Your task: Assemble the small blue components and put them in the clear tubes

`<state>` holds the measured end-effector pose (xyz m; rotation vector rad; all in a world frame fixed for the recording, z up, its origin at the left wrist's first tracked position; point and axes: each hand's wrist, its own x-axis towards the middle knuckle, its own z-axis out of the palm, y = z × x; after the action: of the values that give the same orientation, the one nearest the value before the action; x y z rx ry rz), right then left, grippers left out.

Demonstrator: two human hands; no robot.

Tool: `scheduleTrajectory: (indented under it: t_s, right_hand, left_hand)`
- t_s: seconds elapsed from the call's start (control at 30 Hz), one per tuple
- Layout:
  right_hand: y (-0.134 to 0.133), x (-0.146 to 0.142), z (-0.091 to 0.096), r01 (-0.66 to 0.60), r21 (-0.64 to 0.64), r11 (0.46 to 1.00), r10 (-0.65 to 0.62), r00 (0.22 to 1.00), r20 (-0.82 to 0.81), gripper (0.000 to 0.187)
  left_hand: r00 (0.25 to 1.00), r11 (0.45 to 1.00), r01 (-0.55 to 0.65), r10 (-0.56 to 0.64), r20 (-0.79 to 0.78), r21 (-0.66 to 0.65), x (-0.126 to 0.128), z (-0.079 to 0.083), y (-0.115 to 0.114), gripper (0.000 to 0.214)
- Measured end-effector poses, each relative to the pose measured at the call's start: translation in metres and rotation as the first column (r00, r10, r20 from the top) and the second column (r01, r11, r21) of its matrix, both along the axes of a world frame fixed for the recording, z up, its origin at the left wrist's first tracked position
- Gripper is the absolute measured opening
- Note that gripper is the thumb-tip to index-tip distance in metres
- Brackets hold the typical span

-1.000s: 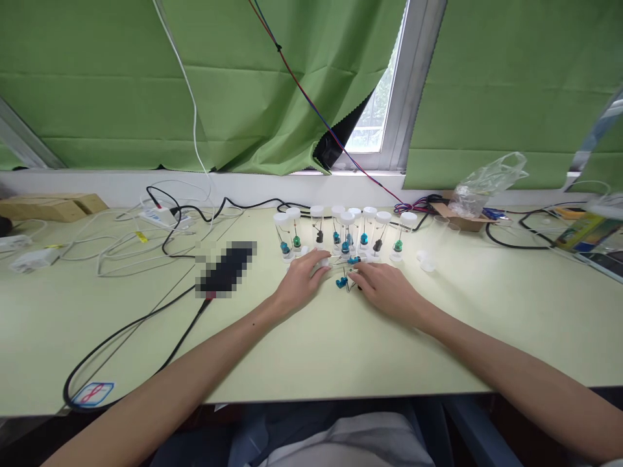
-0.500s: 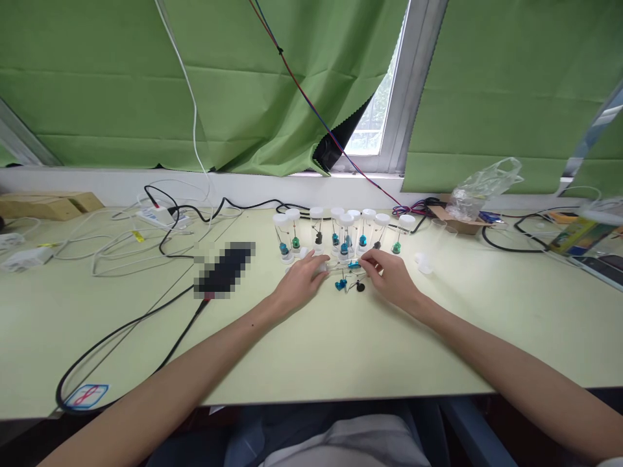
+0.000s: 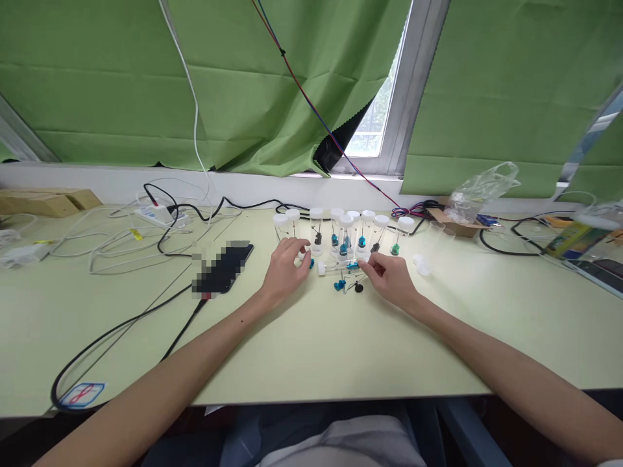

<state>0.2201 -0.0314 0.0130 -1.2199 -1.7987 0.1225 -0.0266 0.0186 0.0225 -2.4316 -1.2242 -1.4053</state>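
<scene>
The right hand (image 3: 384, 275) is pinched at the right end of a lying clear plastic tube (image 3: 335, 266), now apparently left to it alone: the round white cap (image 3: 322, 268) was just uncovered by the left hand (image 3: 283, 274), half-curled beside a small blue piece (image 3: 312, 264). Neither grip can be told.

Clear glossy plastic-looking tubes (image 3: 316, 228) at centre, matt white plastic caps (image 3: 405, 222); small blue pieces (image 3: 339, 285) there shiny, plastic-looking; tabletop (image 3: 302, 350) smooth, faint sheen; curtain (image 3: 117, 78) across top matt creased cloth; bag (image 3: 484, 188) at right thin crinkled clear plastic; carton (image 3: 466, 230) there matt cardboard.
</scene>
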Motion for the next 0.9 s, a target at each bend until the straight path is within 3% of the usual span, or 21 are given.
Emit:
scheduleTrajectory:
  t_s: [0.3,0.47,0.63,0.9]
  right_hand:
    - [-0.002,-0.011,-0.009,-0.071,-0.039,0.997,0.072,0.997,0.005,0.055]
    - [-0.006,-0.013,-0.007,-0.128,-0.079,0.989,0.128,0.992,0.000,0.049]
    - [-0.011,-0.016,-0.004,-0.162,-0.114,0.980,0.151,0.984,-0.096,0.018]
    - [-0.014,-0.016,-0.002,-0.187,-0.185,0.965,0.157,0.973,-0.166,0.025]
  left_hand:
    - [0.964,0.988,-0.065,0.026,-0.263,-0.140,-0.003,-0.008,0.004,0.016]
    - [0.952,0.987,-0.061,0.013,-0.306,-0.148,-0.004,-0.012,0.008,0.018]
    - [0.938,0.988,-0.070,0.018,-0.346,-0.139,-0.004,-0.012,0.008,0.015]
    - [0.925,0.983,-0.074,0.005,-0.381,-0.166,-0.004,-0.015,0.010,0.016]
